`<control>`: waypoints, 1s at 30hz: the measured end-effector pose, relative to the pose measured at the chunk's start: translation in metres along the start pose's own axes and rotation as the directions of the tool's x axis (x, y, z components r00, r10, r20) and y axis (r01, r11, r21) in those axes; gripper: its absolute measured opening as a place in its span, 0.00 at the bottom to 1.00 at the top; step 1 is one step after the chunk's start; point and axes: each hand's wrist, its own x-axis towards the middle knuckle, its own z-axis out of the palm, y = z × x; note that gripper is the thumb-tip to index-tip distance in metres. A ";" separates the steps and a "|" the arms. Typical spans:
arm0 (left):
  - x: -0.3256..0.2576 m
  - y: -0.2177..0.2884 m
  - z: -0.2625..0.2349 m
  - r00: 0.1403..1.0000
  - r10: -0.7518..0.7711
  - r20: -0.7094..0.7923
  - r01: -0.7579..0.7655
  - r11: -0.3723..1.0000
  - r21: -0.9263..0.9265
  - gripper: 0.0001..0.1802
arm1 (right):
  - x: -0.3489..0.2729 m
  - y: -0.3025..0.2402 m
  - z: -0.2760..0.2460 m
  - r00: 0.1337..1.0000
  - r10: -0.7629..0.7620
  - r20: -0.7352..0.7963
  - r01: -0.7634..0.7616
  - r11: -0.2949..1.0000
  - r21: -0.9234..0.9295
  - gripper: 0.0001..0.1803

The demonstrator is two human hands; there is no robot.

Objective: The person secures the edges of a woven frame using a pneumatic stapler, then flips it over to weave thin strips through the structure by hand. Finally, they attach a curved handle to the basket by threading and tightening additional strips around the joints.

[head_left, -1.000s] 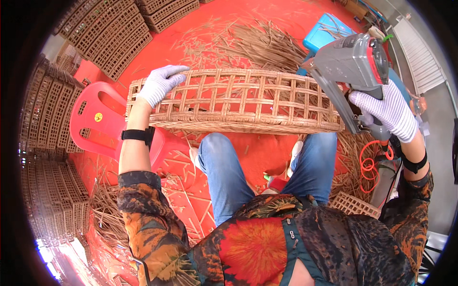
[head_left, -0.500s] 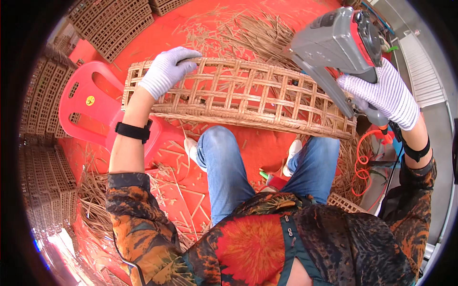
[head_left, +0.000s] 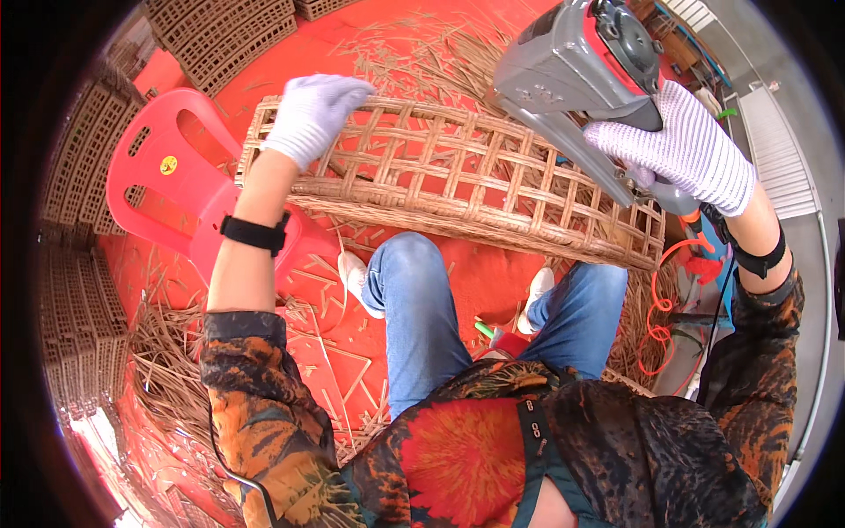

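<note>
A long brown woven wicker basket (head_left: 458, 220) lies across in front of my knees, its open lattice side facing up. My left hand (head_left: 315, 121), in a white knit glove, is closed over the basket's far edge near its left end. My gloved right hand (head_left: 687, 150) is wrapped round the handle of a grey and red air nailer (head_left: 563, 66). The nailer's narrow nose points down at the right part of the lattice; whether it touches the wicker I cannot tell. An orange coiled hose (head_left: 658, 304) hangs below its handle.
A red plastic chair (head_left: 167, 198) stands on the left. Stacks of woven panels (head_left: 84, 326) rise along the left side, with more (head_left: 220, 44) at the far left. Loose wicker strips (head_left: 167, 370) litter the red floor. A grey wall (head_left: 792, 264) runs along the right.
The nailer has moved left along with my right hand, its nose now farther in over the lattice. The basket has tilted and shifted slightly right, showing more of its near side.
</note>
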 end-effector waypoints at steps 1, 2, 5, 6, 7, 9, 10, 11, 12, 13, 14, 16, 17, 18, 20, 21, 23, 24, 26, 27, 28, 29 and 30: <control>-0.007 -0.006 -0.016 0.999 0.050 -0.013 -0.048 0.987 0.154 0.12 | 0.001 -0.004 0.001 1.000 0.001 -0.027 -0.002 0.999 -0.033 0.34; -0.011 -0.013 -0.027 0.998 0.057 -0.002 -0.053 0.949 0.311 0.14 | 0.003 -0.007 0.003 1.000 -0.003 -0.029 0.002 0.999 -0.034 0.34; -0.021 -0.024 -0.038 0.999 0.002 0.040 -0.008 0.987 0.158 0.15 | 0.012 -0.016 0.008 0.999 -0.026 -0.030 0.022 0.993 -0.114 0.34; -0.022 -0.026 -0.039 0.995 -0.053 0.085 0.045 0.995 0.083 0.15 | 0.016 -0.021 0.009 0.999 -0.041 0.005 0.041 0.997 -0.063 0.34; -0.021 -0.027 -0.036 0.993 -0.098 0.071 0.091 0.991 0.098 0.15 | 0.019 -0.023 0.011 0.997 -0.058 0.041 0.058 0.998 -0.002 0.34; -0.020 -0.024 -0.032 1.000 -0.028 0.003 0.028 0.997 0.076 0.14 | 0.024 -0.031 0.012 0.997 -0.024 0.079 0.025 1.000 -0.011 0.34; -0.020 -0.022 -0.030 0.998 -0.063 0.018 0.061 0.994 0.088 0.14 | 0.026 -0.035 0.013 0.993 0.012 0.121 -0.011 1.000 -0.009 0.34; -0.019 -0.021 -0.028 0.999 -0.031 -0.009 0.032 0.987 0.155 0.13 | 0.030 -0.038 0.015 0.992 0.017 0.123 -0.015 1.000 -0.013 0.34; -0.018 -0.020 -0.027 0.999 -0.005 -0.046 0.015 0.976 0.217 0.12 | 0.033 -0.042 0.017 0.990 -0.017 0.138 0.014 1.000 0.026 0.32; -0.018 -0.019 -0.027 0.999 0.002 -0.040 0.006 0.977 0.214 0.12 | 0.037 -0.045 0.019 0.986 -0.054 0.157 0.044 0.997 0.067 0.31; -0.019 -0.019 -0.026 0.999 0.003 -0.047 0.008 0.976 0.216 0.11 | 0.040 -0.048 0.020 0.987 -0.050 0.156 0.041 0.997 0.060 0.31; -0.020 -0.021 -0.027 0.998 0.002 -0.065 0.012 0.976 0.216 0.11 | 0.047 -0.054 0.022 0.979 -0.061 0.194 0.046 0.996 0.082 0.31; -0.021 -0.022 -0.026 0.997 0.015 -0.077 0.000 0.980 0.197 0.10 | 0.050 -0.057 0.023 0.977 -0.080 0.198 0.062 0.994 0.095 0.30; -0.021 -0.023 -0.026 0.996 0.027 -0.088 -0.011 0.984 0.178 0.10 | 0.056 -0.059 0.025 0.979 -0.062 0.195 0.046 0.995 0.086 0.30; -0.021 -0.026 -0.026 0.996 0.000 -0.086 0.013 0.988 0.156 0.10 | 0.068 -0.065 0.030 0.956 -0.128 0.263 0.099 0.988 0.122 0.28; -0.021 -0.026 -0.026 0.996 -0.027 -0.087 0.038 0.992 0.123 0.09 | 0.072 -0.068 0.030 0.953 -0.155 0.260 0.128 0.984 0.120 0.24; -0.020 -0.027 -0.025 0.994 -0.048 -0.094 0.057 0.994 0.094 0.10 | 0.081 -0.077 0.030 0.942 -0.135 0.306 0.102 0.987 0.121 0.22; -0.020 -0.026 -0.025 0.992 -0.071 -0.103 0.077 0.996 0.052 0.10 | 0.087 -0.083 0.030 0.930 -0.112 0.350 0.073 0.990 0.124 0.21; -0.019 -0.025 -0.024 0.990 -0.095 -0.104 0.100 0.994 0.041 0.10 | 0.096 -0.095 0.030 0.925 -0.106 0.364 0.081 0.993 0.082 0.21; -0.019 -0.025 -0.024 0.986 -0.129 -0.102 0.132 0.991 0.024 0.10 | 0.105 -0.103 0.023 0.874 -0.095 0.476 0.090 0.995 0.034 0.21; -0.019 -0.025 -0.024 0.987 -0.117 -0.110 0.121 0.992 0.022 0.10 | 0.111 -0.111 0.018 0.809 -0.075 0.582 0.102 0.995 -0.013 0.21; -0.019 -0.025 -0.023 0.987 -0.121 -0.110 0.125 0.992 0.033 0.10 | 0.113 -0.115 0.020 0.809 -0.070 0.584 0.101 0.995 -0.021 0.21; -0.019 -0.025 -0.023 0.986 -0.122 -0.115 0.127 0.991 0.041 0.10 | 0.115 -0.118 0.023 0.843 -0.014 0.537 0.060 0.996 -0.067 0.21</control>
